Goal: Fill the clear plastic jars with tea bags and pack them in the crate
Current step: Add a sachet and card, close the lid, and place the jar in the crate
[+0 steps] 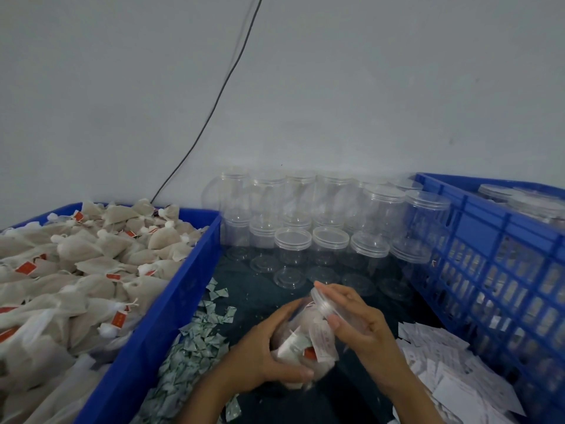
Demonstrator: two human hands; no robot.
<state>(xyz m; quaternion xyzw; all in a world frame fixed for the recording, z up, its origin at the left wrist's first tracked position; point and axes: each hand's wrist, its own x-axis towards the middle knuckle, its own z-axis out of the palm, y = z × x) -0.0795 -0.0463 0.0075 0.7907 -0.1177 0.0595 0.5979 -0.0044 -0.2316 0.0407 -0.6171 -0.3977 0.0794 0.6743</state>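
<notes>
A clear plastic jar [301, 341] stuffed with tea bags lies tilted in front of me, low in the middle. My left hand [266, 353] grips its body from the left. My right hand [357, 319] holds the clear lid [322, 302] at the jar's mouth, fingers curled over it. Whether the lid is fully seated I cannot tell. A blue bin [171, 298] on the left is heaped with tea bags [91, 264]. The blue slatted crate [501, 270] on the right holds filled jars [526, 203].
Several empty lidded jars [324, 228] stand stacked against the wall behind my hands. Small green-white packets [195, 341] lie beside the bin. White paper slips [443, 362] are piled by the crate. A black cable [220, 96] runs down the wall.
</notes>
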